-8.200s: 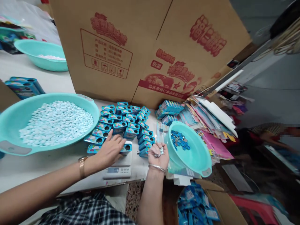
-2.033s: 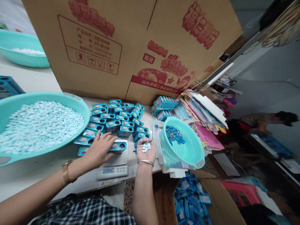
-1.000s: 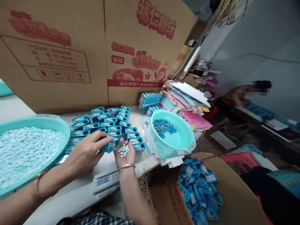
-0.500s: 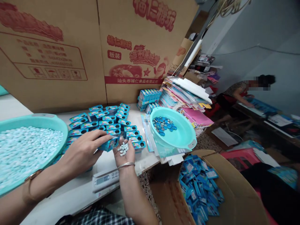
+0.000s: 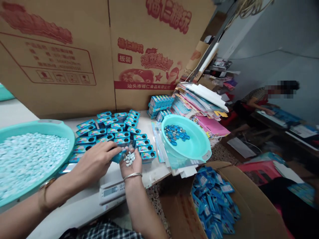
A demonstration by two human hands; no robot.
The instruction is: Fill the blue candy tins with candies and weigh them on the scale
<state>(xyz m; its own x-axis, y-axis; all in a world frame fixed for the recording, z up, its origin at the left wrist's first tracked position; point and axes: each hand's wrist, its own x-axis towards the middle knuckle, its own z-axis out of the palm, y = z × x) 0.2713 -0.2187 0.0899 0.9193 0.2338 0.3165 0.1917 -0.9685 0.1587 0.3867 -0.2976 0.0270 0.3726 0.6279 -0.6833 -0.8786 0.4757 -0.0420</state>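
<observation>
My left hand [image 5: 98,157] grips a small blue tin [image 5: 118,157], tilted over toward my other palm. Most of that tin hides behind the fingers. Palm up and cupped, my right hand [image 5: 136,165] holds a little heap of pale blue candies [image 5: 129,159]. Both hands are close together above a white digital scale [image 5: 113,192]. Just beyond them stand rows of blue tins [image 5: 122,134] with dark round holes in their tops. A turquoise basin [image 5: 71,132] full of similar candies lies to the left of my left hand.
A second turquoise basin [image 5: 196,146] holds round blue and silver caps. Stacked papers [image 5: 199,99] and a tall cardboard carton [image 5: 84,96] stand behind. Below the table edge, an open carton [image 5: 249,196] contains many blue tins [image 5: 214,199]. Another person [image 5: 256,96] works at the far right.
My left hand has tipped the tin further down, its end now at the candies in my right palm. The view has shifted slightly left.
</observation>
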